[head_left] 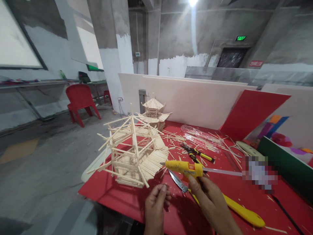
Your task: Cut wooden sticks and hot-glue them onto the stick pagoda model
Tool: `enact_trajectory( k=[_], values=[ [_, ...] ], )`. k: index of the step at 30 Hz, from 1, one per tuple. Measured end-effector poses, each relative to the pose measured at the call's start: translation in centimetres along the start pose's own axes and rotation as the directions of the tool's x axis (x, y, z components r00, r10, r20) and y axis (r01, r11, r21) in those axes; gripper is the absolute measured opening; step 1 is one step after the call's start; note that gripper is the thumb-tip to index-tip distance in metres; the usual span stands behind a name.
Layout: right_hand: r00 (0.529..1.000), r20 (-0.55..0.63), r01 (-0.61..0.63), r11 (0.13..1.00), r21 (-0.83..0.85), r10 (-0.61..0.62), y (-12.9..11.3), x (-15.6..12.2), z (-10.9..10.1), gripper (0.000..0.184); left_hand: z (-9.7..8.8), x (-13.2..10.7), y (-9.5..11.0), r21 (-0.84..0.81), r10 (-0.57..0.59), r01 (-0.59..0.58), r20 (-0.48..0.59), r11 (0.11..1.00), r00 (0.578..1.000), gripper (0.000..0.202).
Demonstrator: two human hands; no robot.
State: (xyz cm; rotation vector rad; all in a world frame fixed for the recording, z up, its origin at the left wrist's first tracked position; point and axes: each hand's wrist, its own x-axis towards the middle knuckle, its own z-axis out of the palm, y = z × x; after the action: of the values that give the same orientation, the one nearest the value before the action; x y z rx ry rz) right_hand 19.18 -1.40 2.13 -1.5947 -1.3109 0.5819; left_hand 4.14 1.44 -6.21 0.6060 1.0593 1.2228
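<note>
Right hand (pixel 208 195) is gripping the yellow glue gun (pixel 181 167), its long axis pointing left toward the stick model (pixel 134 143) on the red counter (pixel 127 201), while the nearer left hand (pixel 157 203) is curling thumb to fingers, contents unclear.

left hand (pixel 156 205): fingers loosely curled | right hand (pixel 208 196): fingers wrapped, gripping

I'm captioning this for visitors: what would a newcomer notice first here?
Probably the open framework of pale sticks at the left of the red tabletop. Next comes the yellow glue gun in the right hand, its nozzle toward the framework. Farther back, a tiered, pagoda-like model stands near the white boards.
</note>
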Motion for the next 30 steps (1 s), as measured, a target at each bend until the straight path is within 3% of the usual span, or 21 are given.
enact_trajectory(
  k=[5,18,30],
  values=[
    [0.998,-0.055,-0.037,0.999,-0.001,0.037,1.0,-0.5,-0.7,0.049,0.3,-0.1,0.0,0.015,-0.007,0.006,0.009,1.0,1.0,0.054],
    [1.0,-0.022,-0.001,1.0,0.006,0.001,0.1,0.4,0.4,0.049,0.0,-0.4,0.0,0.015,-0.002,0.002,0.001,1.0,1.0,0.054],
    [0.997,-0.029,-0.069,0.997,0.036,0.07,1.1,-0.3,-0.2,0.049,-0.1,0.0,-0.3,0.023,-0.007,0.007,0.005,1.0,1.0,0.054]
  ],
)
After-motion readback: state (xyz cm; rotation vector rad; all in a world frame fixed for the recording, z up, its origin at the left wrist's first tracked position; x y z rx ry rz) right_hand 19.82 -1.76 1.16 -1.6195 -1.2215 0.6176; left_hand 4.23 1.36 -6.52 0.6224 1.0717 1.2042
